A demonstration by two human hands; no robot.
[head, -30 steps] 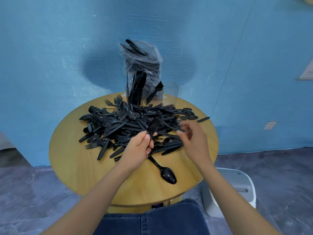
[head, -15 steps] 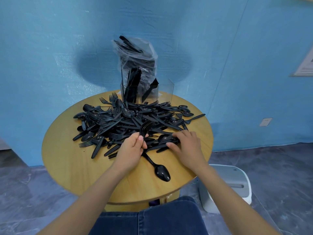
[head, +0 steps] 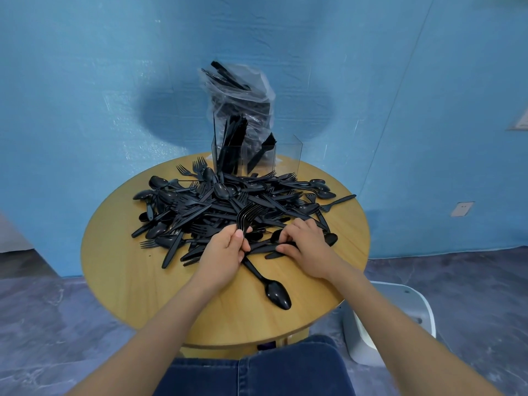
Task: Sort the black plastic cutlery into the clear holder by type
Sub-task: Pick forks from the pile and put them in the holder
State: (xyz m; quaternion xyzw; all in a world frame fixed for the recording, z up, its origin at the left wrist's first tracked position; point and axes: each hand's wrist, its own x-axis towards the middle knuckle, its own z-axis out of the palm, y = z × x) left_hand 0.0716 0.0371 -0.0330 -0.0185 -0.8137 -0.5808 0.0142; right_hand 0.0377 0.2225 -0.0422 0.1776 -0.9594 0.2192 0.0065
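Observation:
A heap of black plastic cutlery (head: 228, 204) covers the middle of the round wooden table (head: 137, 281). My left hand (head: 225, 250) grips a bunch of black forks (head: 248, 217), tines up, at the heap's near edge. My right hand (head: 307, 247) lies on the heap with fingers curled round a black piece; which type I cannot tell. The clear holder (head: 285, 155) stands at the table's far side; its left compartments hold upright black pieces, its right one looks bare. One black spoon (head: 275, 291) lies alone near me.
A clear plastic bag of more black cutlery (head: 243, 92) stands behind the holder against the blue wall. A white bin (head: 400, 318) sits on the floor to the table's right. My knees in blue jeans are under the near edge.
My right hand came down from above the heap onto its near edge and curled on a piece. My left hand kept the forks and shifted little.

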